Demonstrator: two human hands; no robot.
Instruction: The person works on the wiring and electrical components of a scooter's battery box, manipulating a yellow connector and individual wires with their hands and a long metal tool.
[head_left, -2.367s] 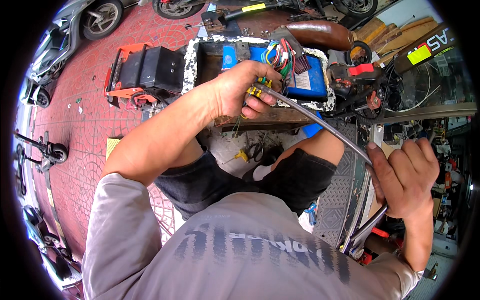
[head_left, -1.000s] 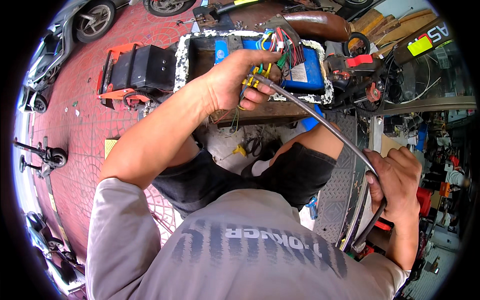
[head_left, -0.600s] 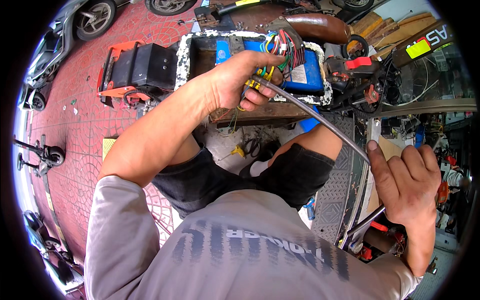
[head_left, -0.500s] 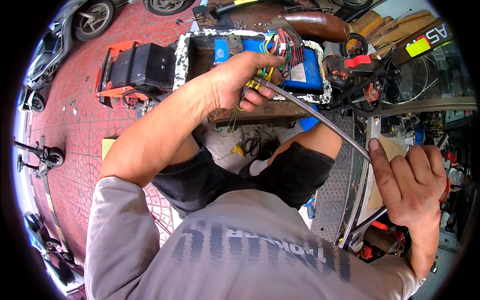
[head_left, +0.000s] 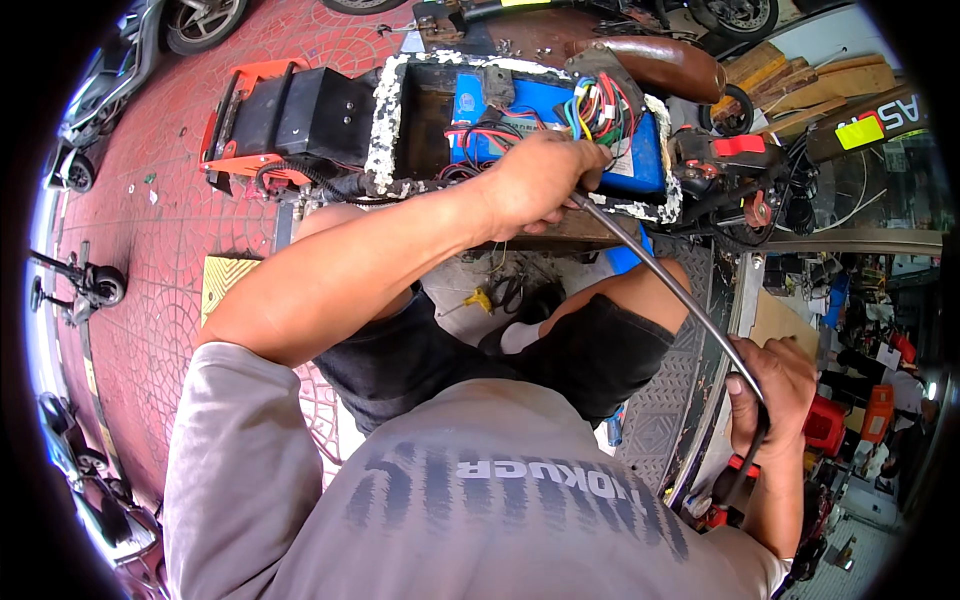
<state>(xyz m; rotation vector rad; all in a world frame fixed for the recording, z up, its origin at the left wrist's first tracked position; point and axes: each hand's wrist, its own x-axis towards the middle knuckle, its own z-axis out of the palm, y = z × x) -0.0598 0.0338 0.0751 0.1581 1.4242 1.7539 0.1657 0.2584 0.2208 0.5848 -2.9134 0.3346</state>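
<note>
My left hand (head_left: 545,185) is closed over the scooter's open battery box, its fingers curled around one end of a long black cable (head_left: 665,268). The cable slopes down to the right, where my right hand (head_left: 780,390) grips it and it bends toward the lower right. Right behind my left hand, a bundle of coloured wires (head_left: 600,105) rises from a controller with a dark bracket. A blue battery pack (head_left: 648,165) lies under the wires inside the box, whose rim (head_left: 385,130) is covered in flaky white sealant. My left hand hides the cable's end.
A black seat-like part with an orange frame (head_left: 225,140) extends left of the box. On the floor between my legs lies a yellow-handled tool (head_left: 480,298). Tools and parts crowd the right side, beside a metal tread plate (head_left: 665,390). Parked scooters (head_left: 85,275) stand on the red paving.
My right hand has moved down and left and closed around the cable, its index finger no longer pointing out. My left hand has shifted right, and the yellow-tipped wires are now hidden.
</note>
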